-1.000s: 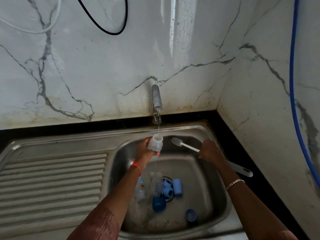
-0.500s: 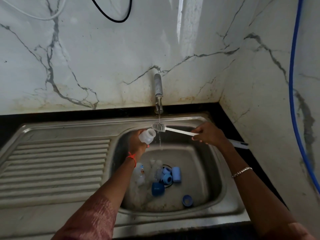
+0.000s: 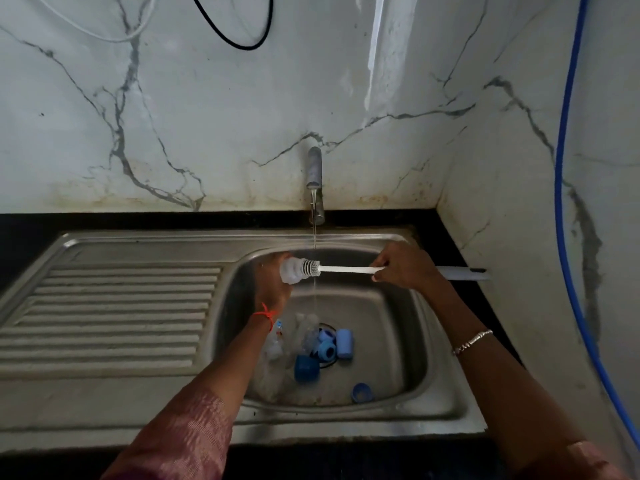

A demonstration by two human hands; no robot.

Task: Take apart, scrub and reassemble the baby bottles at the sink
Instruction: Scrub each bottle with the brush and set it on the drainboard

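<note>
My left hand (image 3: 277, 289) holds a small clear bottle (image 3: 291, 271) on its side over the sink basin (image 3: 391, 327), mouth facing right. My right hand (image 3: 401, 266) grips the white handle of a bottle brush (image 3: 346, 269). The brush's bristle head is partly inside the bottle's mouth. Water runs from the tap (image 3: 314, 168) just past the brush head. On the basin floor lie clear bottle bodies (image 3: 298, 336), blue rings (image 3: 327, 349), a pale blue cap (image 3: 345, 342), a dark blue cap (image 3: 306, 368) and another blue lid (image 3: 362, 392).
A ribbed steel draining board (image 3: 110, 317) lies left of the basin. A black counter edge (image 3: 173, 220) runs behind it under marble walls. A blue hose (image 3: 562, 202) hangs down the right wall, and black and white cables (image 3: 239, 36) hang at the top.
The bottle went from upright under the tap to lying sideways. The brush swung left and its head has entered the bottle's mouth. The view has tilted downward.
</note>
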